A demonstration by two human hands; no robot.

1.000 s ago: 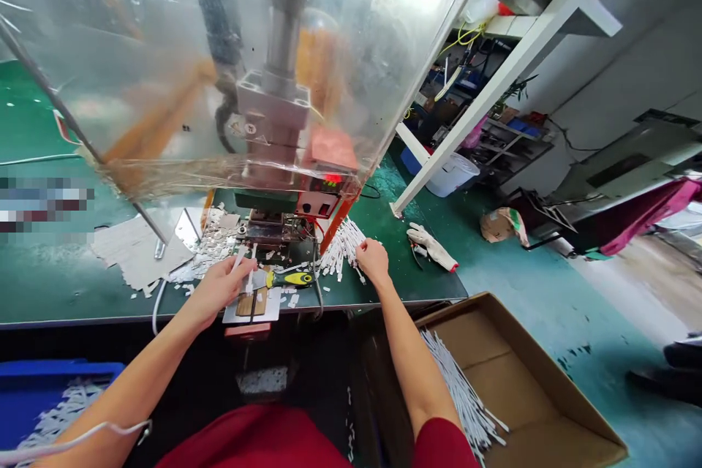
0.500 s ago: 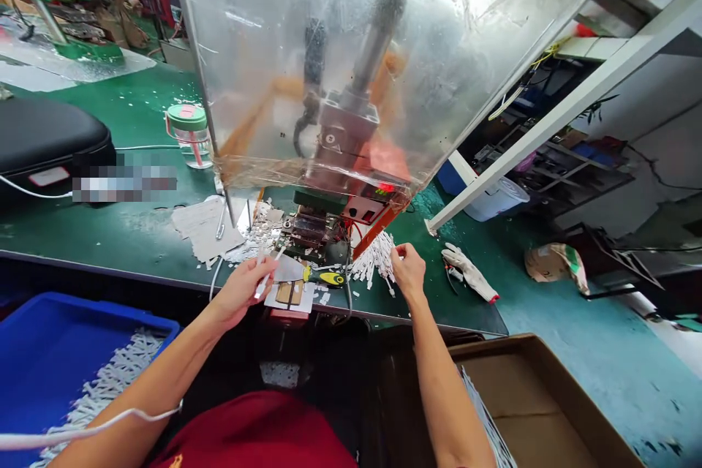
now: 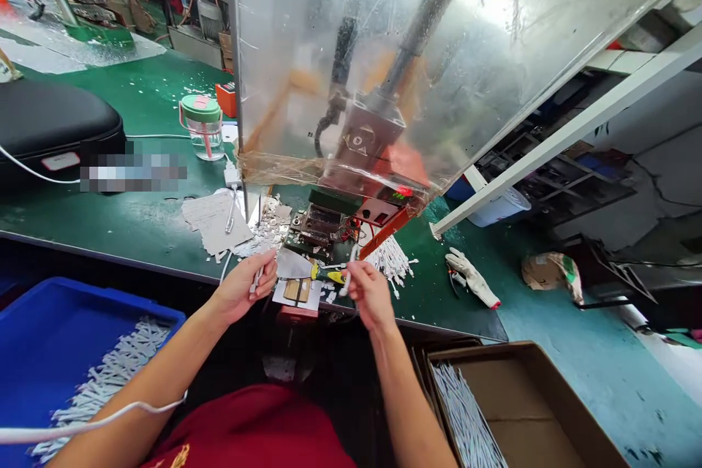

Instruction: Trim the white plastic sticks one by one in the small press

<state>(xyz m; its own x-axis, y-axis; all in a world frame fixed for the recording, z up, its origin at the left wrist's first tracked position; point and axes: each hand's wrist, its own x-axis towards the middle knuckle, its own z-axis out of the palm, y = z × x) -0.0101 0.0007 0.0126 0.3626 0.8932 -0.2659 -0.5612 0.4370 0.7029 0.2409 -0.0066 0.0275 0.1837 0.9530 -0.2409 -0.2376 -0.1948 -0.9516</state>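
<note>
Fingers curled, my left hand holds a slim white piece at the front edge of the bench. My right hand pinches another slim white strip, which stands nearly upright in front of the machine. Between the hands lies a scraper with a yellow and black handle. A pile of white strips fans out on the bench beyond my right hand. The small press machine stands behind the scraper, with scraps around its base.
A cloudy clear guard hangs over the machine. A blue bin with white strips is at left, a cardboard box with long strips at right. A glove, a lidded jar and a black case lie about the bench.
My right hand has moved left from the pile of strips to the machine's front, a white strip now plainly in its fingers. My left hand has turned slightly, its fingers more curled. The view has shifted.
</note>
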